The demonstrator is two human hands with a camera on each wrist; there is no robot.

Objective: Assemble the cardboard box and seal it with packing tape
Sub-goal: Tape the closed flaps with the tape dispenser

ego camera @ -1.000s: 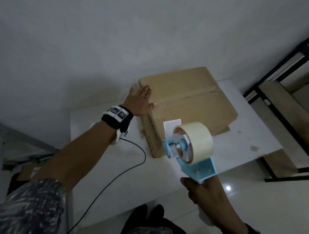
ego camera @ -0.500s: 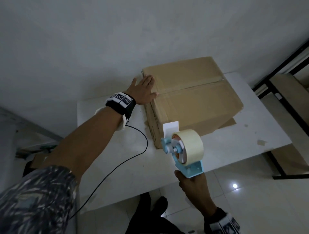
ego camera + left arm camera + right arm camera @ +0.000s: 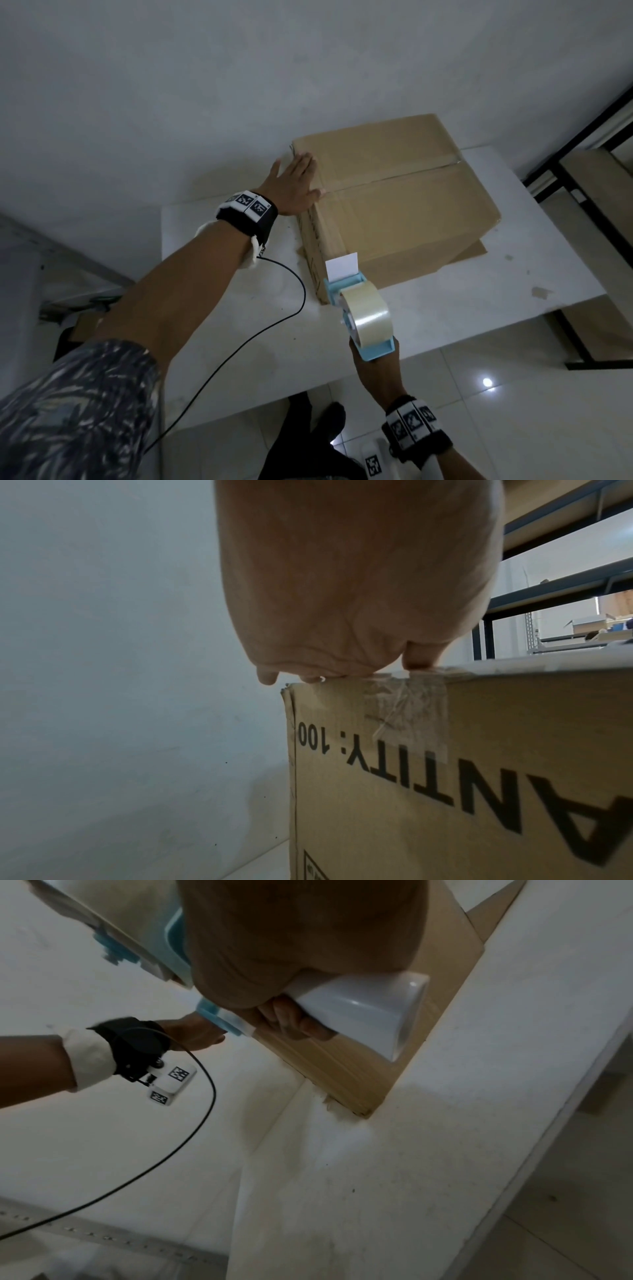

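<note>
A closed brown cardboard box (image 3: 394, 198) stands on the white table (image 3: 513, 274), with a strip of tape (image 3: 387, 181) along its top seam. My left hand (image 3: 294, 181) lies flat with straight fingers on the box's near-left top edge, beside the tape end (image 3: 404, 712) folded down the side. My right hand (image 3: 376, 370) grips the white handle (image 3: 363, 1010) of a light blue tape dispenser (image 3: 359, 308) carrying a clear tape roll (image 3: 368, 317). The dispenser hovers by the box's near corner, over the table's front part.
A black cable (image 3: 257, 329) runs from my left wrist across the table. Black metal shelving (image 3: 582, 171) stands to the right. A grey wall lies behind the table. A cardboard flap (image 3: 476, 250) sticks out under the box. Tiled floor lies below the table's front edge.
The tape dispenser in my right hand has sunk lower and nearer the table's front. My left hand has stayed flat on the box's edge. The head view has shifted.
</note>
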